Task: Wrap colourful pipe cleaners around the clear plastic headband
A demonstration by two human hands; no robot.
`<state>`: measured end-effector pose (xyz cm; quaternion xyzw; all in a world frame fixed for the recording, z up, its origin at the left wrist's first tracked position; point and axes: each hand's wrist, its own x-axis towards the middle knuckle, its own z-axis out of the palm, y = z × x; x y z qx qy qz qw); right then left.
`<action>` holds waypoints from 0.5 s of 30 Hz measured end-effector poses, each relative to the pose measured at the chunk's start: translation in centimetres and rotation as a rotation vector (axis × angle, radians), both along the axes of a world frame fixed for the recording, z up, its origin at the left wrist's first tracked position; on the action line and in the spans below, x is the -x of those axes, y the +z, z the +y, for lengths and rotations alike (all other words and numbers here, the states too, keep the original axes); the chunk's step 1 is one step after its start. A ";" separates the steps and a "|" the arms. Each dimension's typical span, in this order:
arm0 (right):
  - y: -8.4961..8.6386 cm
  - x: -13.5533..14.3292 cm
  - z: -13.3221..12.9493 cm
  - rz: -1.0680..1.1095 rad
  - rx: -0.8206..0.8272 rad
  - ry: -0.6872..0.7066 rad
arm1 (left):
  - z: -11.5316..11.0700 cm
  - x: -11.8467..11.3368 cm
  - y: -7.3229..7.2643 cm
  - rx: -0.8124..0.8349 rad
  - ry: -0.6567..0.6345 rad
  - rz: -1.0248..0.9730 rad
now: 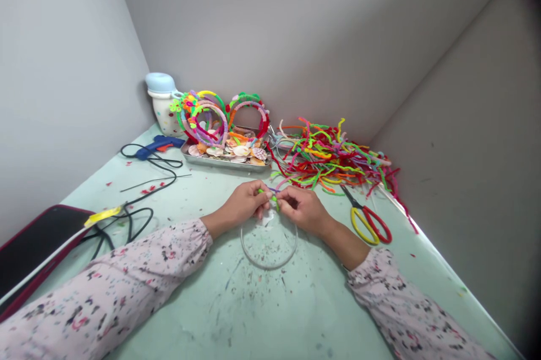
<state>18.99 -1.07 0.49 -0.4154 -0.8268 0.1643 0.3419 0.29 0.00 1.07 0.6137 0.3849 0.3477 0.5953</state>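
Observation:
My left hand and my right hand meet at the middle of the pale green table. Both pinch a green pipe cleaner between their fingertips, at the top of a clear plastic headband that lies in a loop toward me. A bit of purple pipe cleaner shows beside the green one. Whether the pipe cleaner is wound on the headband is hidden by my fingers.
A heap of coloured pipe cleaners lies behind my right hand, with yellow and red scissors beside it. A metal tray holds shells and finished headbands. A blue glue gun, black cables, a white jar and a dark case are at left.

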 end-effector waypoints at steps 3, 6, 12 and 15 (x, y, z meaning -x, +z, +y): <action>0.0 0.0 0.0 -0.010 -0.016 -0.005 | 0.0 0.0 -0.1 -0.006 -0.001 -0.005; -0.2 0.1 0.0 -0.034 -0.048 -0.013 | 0.0 0.0 0.0 0.005 0.004 -0.005; -0.5 0.1 0.1 -0.097 -0.130 -0.027 | 0.0 -0.1 0.0 0.015 0.005 -0.008; -0.6 0.1 0.0 -0.135 -0.152 -0.036 | 0.0 0.0 0.1 0.015 0.006 -0.019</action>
